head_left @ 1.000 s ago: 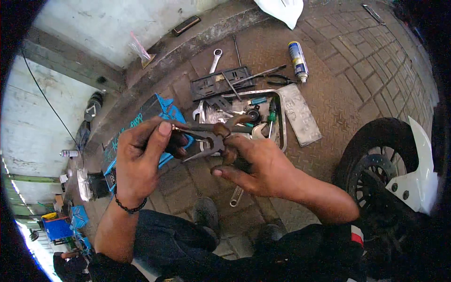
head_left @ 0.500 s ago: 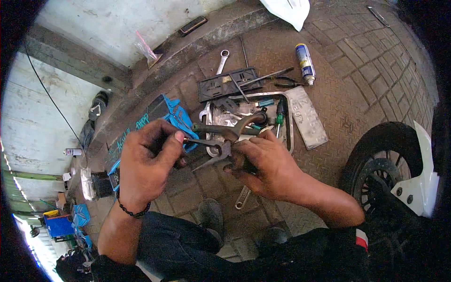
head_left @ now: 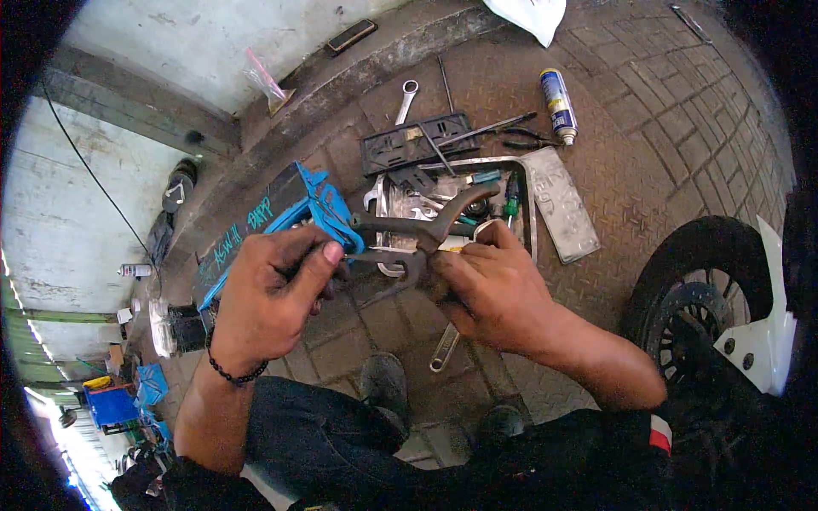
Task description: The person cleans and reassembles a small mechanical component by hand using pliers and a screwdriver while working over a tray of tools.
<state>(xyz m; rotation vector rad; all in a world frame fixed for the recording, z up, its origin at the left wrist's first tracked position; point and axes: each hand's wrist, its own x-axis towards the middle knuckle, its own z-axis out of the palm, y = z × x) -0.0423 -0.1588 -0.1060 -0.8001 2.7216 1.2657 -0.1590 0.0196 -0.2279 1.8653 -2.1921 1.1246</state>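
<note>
My right hand (head_left: 494, 285) is closed around a dull, worn metal part (head_left: 441, 220) with curved, forked arms, and its fingers hide the lower portion. One arm of the part points left and another curves up to the right. Facing it, my left hand (head_left: 281, 289) pinches a thin, dark, rod-like piece (head_left: 368, 256) between thumb and fingers. That piece reaches toward the notch of the forked part; whether they touch I cannot tell. Both hands are held up in front of a metal tray (head_left: 533, 223) of tools on the ground.
Around the tray are a black plastic piece (head_left: 383, 155), a ring spanner (head_left: 407, 102), pliers (head_left: 527, 134), a spray can (head_left: 557, 104) and a flat metal plate (head_left: 562, 209). A blue plastic panel (head_left: 328, 209) lies left, another wrench (head_left: 444, 345) near my feet, a wheel (head_left: 639, 311) right.
The forked part has turned slightly in my right hand, its curved arm now rising further up and right. The thin piece in my left hand has shifted a little against it.
</note>
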